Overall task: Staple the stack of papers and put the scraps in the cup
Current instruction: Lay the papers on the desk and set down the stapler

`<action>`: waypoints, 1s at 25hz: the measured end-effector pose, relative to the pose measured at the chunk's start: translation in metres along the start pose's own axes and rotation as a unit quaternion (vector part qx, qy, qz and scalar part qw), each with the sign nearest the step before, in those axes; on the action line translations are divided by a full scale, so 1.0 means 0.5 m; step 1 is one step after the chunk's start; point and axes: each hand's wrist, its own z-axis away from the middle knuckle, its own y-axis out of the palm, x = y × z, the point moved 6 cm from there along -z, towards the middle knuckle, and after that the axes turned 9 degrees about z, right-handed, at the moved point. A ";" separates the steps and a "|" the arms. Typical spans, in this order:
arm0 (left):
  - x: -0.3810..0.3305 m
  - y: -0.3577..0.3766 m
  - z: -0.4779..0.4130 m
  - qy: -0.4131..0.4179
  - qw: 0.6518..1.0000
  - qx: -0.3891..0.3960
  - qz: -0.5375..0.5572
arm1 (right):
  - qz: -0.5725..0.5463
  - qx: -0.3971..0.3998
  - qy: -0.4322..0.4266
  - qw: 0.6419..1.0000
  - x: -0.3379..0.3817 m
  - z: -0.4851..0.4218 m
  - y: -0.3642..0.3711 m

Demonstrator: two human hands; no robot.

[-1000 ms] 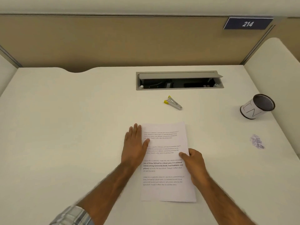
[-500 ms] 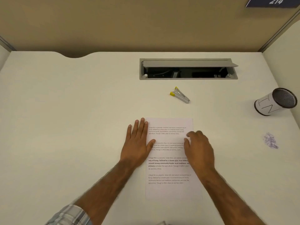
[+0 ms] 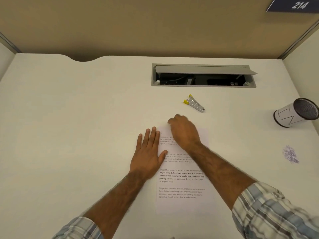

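A stack of printed papers [image 3: 183, 185] lies flat on the white desk [image 3: 77, 126] in front of me. My left hand [image 3: 149, 152] lies flat with straight fingers along the stack's left edge, its thumb on the sheet. My right hand [image 3: 183, 131] hovers over the stack's top edge, blurred, fingers loosely curled and holding nothing. A small silver stapler with yellow tips [image 3: 194, 105] lies beyond the papers. A paper-wrapped cup [image 3: 296, 112] lies on its side at the right. Crumpled paper scraps [image 3: 290, 154] sit on the desk nearer than the cup.
An open grey cable tray [image 3: 203, 75] is set into the desk behind the stapler. A tan partition [image 3: 138, 26] closes off the back, with a "214" sign [image 3: 297, 5] at top right. A white side panel stands at the right.
My right hand moved from the paper's right edge up and across to its top edge, toward the stapler. The left hand stayed flat on the left edge.
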 end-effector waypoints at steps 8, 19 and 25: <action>0.000 -0.001 0.002 0.001 1.000 -0.005 0.007 | 0.025 0.050 0.307 0.950 -0.213 -0.076 -0.017; 0.000 -0.003 0.001 -0.003 1.000 -0.003 0.008 | -0.636 -0.104 0.294 0.706 -0.172 0.013 -0.050; -0.003 -0.007 0.002 -0.004 1.000 -0.003 0.004 | -0.837 0.104 0.362 0.397 -0.064 0.057 0.021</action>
